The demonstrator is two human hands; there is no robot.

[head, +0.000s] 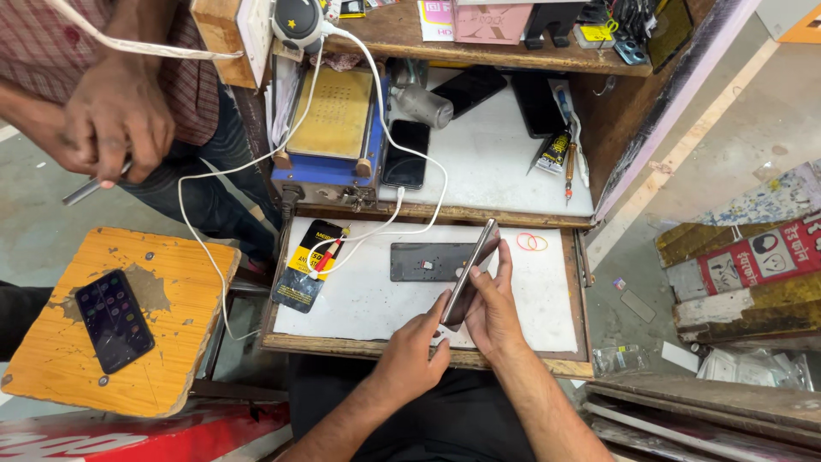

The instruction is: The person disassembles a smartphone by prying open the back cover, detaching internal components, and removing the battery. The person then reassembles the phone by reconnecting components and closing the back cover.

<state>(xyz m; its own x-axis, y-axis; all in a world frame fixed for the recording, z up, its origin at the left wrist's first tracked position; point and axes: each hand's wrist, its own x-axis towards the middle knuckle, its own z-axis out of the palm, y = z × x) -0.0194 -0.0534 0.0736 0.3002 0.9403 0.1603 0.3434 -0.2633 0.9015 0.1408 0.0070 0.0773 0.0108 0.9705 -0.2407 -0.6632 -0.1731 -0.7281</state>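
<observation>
A slim dark phone [472,272] stands tilted on its edge, seen nearly side-on, gripped at its lower end between both hands above the white desk [547,299], just in front of a flat dark rectangular panel [425,262].

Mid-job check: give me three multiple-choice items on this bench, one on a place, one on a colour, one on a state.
1. Where does the phone with the lit screen lie?
A. on the orange stool
B. on the upper shelf
C. in the person's lap

2. What colour are the rubber bands on the white tray?
A. blue
B. black
C. pink and orange

3. How is the phone in both hands held?
A. flat, screen down
B. tilted up on edge
C. folded shut

Answers: 1 A, it rests on the stool top. 2 C, their loops show those colours. 3 B, the left hand and right hand grip it edge-on.
</observation>
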